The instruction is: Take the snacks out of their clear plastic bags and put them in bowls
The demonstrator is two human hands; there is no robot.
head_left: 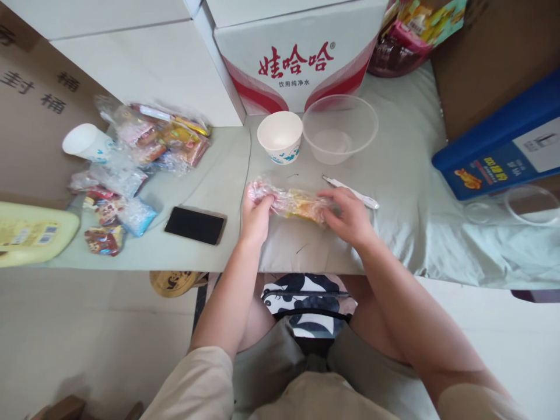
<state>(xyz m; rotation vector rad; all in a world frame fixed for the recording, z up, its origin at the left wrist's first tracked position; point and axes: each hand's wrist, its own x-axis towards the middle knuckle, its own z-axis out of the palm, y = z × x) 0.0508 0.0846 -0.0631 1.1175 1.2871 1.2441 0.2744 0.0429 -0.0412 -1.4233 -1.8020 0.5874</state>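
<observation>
Between my hands, low over the cloth, is a crinkled clear plastic bag (297, 204) with something yellow in it, likely a snack packet. My left hand (257, 213) is closed on the bag's left end, thumb on top. At its right end my right hand (349, 217) has its fingers bent around the wrap. A white utility knife (353, 192) lies just behind my right hand. Beyond the bag stand a white paper bowl (280, 137) with a blue pattern and a clear plastic bowl (339, 131), side by side.
On the left lie a black phone (195, 225), a pile of wrapped snacks (161, 137) and a tipped paper cup (90, 143). A white and red carton (297, 58) backs the table. A blue box (499, 146) and clear lids (531, 205) are at right.
</observation>
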